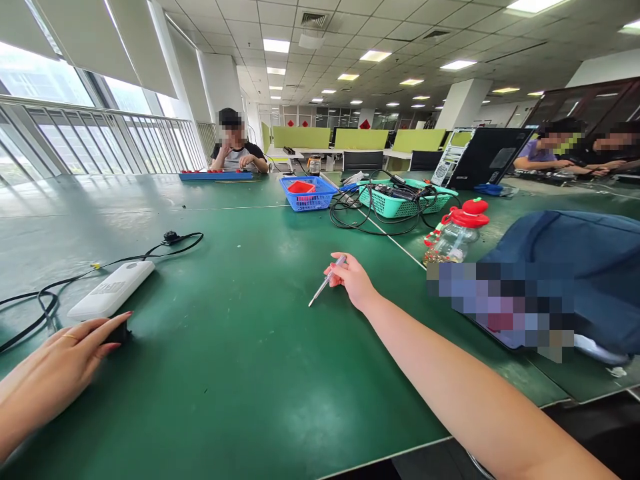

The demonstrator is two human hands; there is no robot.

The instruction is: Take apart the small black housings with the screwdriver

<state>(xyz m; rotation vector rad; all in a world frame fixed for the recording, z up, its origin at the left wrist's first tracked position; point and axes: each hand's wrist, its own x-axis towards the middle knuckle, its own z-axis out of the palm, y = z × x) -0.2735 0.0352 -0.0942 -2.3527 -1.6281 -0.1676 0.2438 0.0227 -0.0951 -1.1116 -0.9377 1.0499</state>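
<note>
Screwdriver [327, 281] sat pinched in our right grip [353, 278]; left grip [75, 353] lay spread flat beside the power strip [113, 289]; bare green tabletop [240, 347] between them.

This is a large open-plan office used as an electronics work area. A grid ceiling [400, 27] with recessed light panels and air vents runs far back over rows of desks with green partition screens [357, 137]. Tall windows with roller blinds [75, 40] and a railing line the left side. The near table [240, 373] is wide and covered in green matting. Far across it stand a blue basket [309, 193] and a green basket of cables [400, 197], beside an opened computer case [475, 157]. Other people sit working at the far and right sides.
</note>
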